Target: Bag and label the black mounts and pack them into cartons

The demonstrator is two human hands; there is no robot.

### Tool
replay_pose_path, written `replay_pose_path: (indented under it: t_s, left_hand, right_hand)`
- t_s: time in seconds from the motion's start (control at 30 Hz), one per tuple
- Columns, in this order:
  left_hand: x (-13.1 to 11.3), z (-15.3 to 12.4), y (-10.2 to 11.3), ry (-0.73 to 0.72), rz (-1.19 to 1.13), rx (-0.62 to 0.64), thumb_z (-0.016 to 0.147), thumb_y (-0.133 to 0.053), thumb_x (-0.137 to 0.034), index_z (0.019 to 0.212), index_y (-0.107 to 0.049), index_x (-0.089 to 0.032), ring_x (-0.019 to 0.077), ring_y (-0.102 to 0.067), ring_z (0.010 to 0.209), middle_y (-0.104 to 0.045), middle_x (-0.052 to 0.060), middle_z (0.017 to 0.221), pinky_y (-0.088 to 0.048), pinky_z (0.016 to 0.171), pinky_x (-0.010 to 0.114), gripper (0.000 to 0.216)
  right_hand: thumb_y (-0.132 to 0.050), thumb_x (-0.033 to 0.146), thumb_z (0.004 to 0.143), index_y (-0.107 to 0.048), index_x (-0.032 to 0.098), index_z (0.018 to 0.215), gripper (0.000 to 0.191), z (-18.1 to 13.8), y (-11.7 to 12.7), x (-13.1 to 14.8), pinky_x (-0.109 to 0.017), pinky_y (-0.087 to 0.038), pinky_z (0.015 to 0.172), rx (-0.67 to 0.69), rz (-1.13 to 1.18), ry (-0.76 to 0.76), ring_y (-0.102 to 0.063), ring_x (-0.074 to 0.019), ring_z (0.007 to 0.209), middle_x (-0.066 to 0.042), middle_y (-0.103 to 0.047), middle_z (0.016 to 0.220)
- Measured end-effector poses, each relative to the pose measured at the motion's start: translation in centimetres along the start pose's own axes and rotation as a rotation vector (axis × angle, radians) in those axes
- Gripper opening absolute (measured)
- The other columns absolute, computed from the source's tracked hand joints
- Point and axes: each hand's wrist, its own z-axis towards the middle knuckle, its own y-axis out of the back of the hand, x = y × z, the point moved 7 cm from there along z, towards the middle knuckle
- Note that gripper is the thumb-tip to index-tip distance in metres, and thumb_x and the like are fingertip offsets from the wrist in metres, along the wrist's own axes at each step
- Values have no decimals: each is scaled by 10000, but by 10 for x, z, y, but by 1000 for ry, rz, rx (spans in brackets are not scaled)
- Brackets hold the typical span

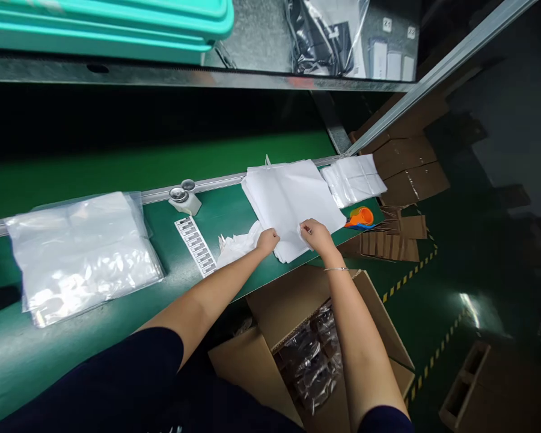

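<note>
White sheets: a loose stack of thin, white, rectangular sheets (288,186) lies on the green tabletop (216,213), reaching from the metal rail (220,181) along the back edge to the front edge, toward the right end.
Left hand: the person's left hand (267,241) rests at the stack's front left part, fingers curled in; I can't tell from here whether they grip a sheet.
Right hand: the person's right hand (315,234) is over the stack's front part, just beside the left, with thumb and forefinger pressed together, pinching a bit of the white material.
Wrist: a thin silvery bracelet (336,269) circles the right one.
By the left forearm: a crumpled white sheet (240,245), and next to it a white strip printed with dark rectangles (196,246).
Back edge, left of the stack: a squat white bottle with a round metal top (186,202).
Left part of the tabletop: a broad pile of clear plastic bags (85,252).
Right end: a smaller pile of clear bags (355,179) near the back corner, a round orange plastic object (363,216) nearer the front.
Below the front edge: an open brown cardboard box (275,373) holding items in clear plastic.
</note>
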Motion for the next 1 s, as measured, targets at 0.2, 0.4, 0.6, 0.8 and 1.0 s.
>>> replay_pose_path:
  t_s: [0.2,0.4,0.6,0.8,1.0]
  left_hand:
    - [-1,-10,11,-17,-77,28,768,-546,-78,817,-571,-177,161,-544,546,-533,-38,551,-434,624,270,113]
    - [-36,-73,43,-149,-194,-39,867,-479,-188,987,-541,-171,139,-603,625,-601,-4,711,-487,629,246,136]
    - [-82,-160,28,-215,-539,260,901,-482,-515,925,-571,-162,169,-676,642,-688,81,820,-510,513,242,365]
    - [-71,-123,18,-41,-426,119,861,-534,-229,827,-537,-160,188,-681,654,-667,66,719,-535,590,276,78]
    - [-33,-67,32,12,-336,-99,806,-517,-132,746,-546,-164,290,-636,1024,-682,135,873,-511,887,389,75]
  right_hand:
    - [-491,187,861,-650,202,887,162,-54,54,45,-244,-385,666,-47,-147,33,-574,-167,814,-44,-647,940]
    - [-496,180,885,-649,202,908,156,-118,74,79,-236,-367,672,-75,-174,31,-579,-164,846,-40,-668,950]
    - [-501,179,910,-661,199,961,170,-146,61,93,-236,-348,661,-42,-238,-51,-571,-157,844,-40,-672,977]
    - [-436,190,958,-657,192,1021,230,-144,38,102,-258,-313,597,3,-443,-128,-582,-172,891,-61,-671,1029]
    - [-407,183,975,-650,171,1001,245,-163,48,114,-265,-298,590,-16,-599,-102,-578,-175,919,-82,-670,1014]
